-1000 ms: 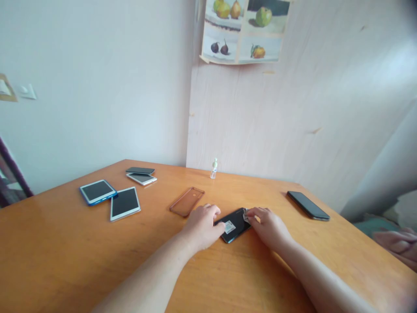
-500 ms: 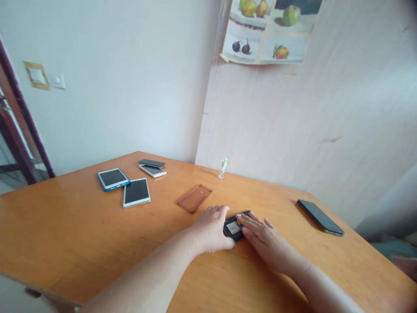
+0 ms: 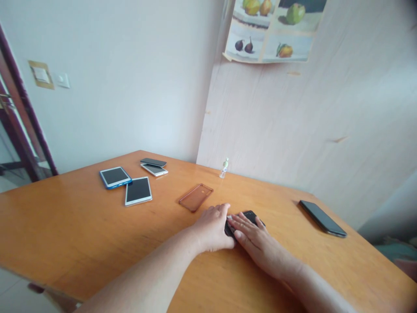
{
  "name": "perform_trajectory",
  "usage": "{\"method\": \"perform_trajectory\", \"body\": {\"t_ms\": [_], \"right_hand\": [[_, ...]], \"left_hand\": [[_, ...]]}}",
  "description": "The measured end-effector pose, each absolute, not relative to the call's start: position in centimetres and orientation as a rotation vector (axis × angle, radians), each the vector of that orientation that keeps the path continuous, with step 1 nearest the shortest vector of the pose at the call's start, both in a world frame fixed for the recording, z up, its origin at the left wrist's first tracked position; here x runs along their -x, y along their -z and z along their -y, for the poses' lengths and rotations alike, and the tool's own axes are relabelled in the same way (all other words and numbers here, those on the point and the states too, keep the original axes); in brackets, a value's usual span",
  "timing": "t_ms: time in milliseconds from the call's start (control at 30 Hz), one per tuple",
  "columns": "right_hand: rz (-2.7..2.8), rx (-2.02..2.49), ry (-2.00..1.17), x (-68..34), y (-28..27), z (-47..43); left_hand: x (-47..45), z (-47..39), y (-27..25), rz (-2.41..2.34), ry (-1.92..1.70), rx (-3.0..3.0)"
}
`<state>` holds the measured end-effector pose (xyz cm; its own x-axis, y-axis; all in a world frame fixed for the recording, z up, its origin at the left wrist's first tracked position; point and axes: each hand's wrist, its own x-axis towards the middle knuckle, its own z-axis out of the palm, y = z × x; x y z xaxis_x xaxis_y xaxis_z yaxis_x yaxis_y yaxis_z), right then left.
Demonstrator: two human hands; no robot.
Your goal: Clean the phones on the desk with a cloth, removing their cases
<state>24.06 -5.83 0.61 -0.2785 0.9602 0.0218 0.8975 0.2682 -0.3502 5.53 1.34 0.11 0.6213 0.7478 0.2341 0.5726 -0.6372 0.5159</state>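
Note:
A black phone (image 3: 250, 214) lies on the wooden table, mostly covered by my hands. Its left end is gripped by my left hand (image 3: 213, 229), thumb at the near edge and fingers at the far edge. My right hand (image 3: 257, 240) rests on top of the phone with its fingers stretched out and flat. A small whitish patch shows by the right fingertips; I cannot tell what it is. Just beyond my left hand lies a clear brownish phone case (image 3: 196, 198).
At the left lie a blue-cased tablet (image 3: 115, 176), a white tablet (image 3: 138, 190), a white phone (image 3: 154, 169) and a dark phone (image 3: 153, 162) overlapping it. A small bottle (image 3: 223, 168) stands near the wall. Another black phone (image 3: 322, 218) lies at the right.
My right hand has slid left across the phone, covering the pale label that showed before and baring more of its right end. My left hand keeps its grip.

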Motion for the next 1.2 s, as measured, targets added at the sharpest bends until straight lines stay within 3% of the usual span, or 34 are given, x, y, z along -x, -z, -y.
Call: {"method": "perform_trajectory", "body": {"t_ms": [200, 433, 700, 967, 1200], "right_hand": [[1.958, 2.080, -0.185, -27.9, 1.2, 3.9], [2.347, 1.612, -0.471, -23.0, -0.5, 6.0], [1.955, 2.126, -0.195, -27.9, 1.3, 3.5], [2.420, 1.606, -0.382, -22.9, -1.1, 6.9], [2.231, 2.059, -0.058, -27.5, -0.1, 5.1]], "left_hand": [[-5.8, -1.2, -0.2, -1.079, -0.586, -2.420], [-5.6, -1.5, 0.2, -1.024, -0.635, -2.405], [-5.5, -1.1, -0.6, -1.074, -0.544, -2.382], [-5.4, -1.5, 0.0, -1.038, -0.594, -2.364], [-5.4, -1.2, -0.4, -1.046, -0.581, -2.387]]}}
